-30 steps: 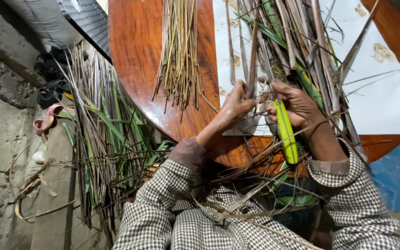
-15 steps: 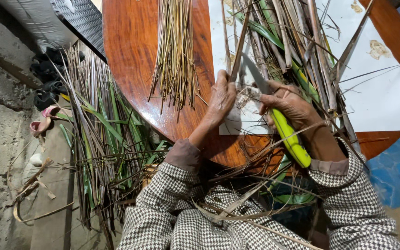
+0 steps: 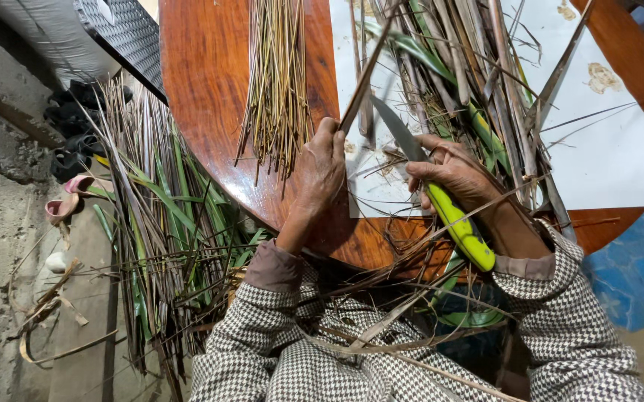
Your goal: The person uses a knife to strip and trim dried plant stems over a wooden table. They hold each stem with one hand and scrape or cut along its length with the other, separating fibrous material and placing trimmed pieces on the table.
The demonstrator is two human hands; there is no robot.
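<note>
Person, seen from above. Upper garment: long-sleeved, woven in a small black-and-white houndstooth check, covering both arms and the lap. Cuffs: plain brownish-mauve bands of an under-layer showing at both wrists, beyond the checked sleeves. Left hand (image 3: 323,165): bare, no rings or watch visible. Right hand (image 3: 452,173): bare, likewise unadorned. Fabric lies in loose folds.

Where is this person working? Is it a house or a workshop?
Probably a simple home workspace for stripping leaves: a round wooden table, a concrete floor heaped with long leaves, and shoes by the wall. The right hand grips a knife.
</note>
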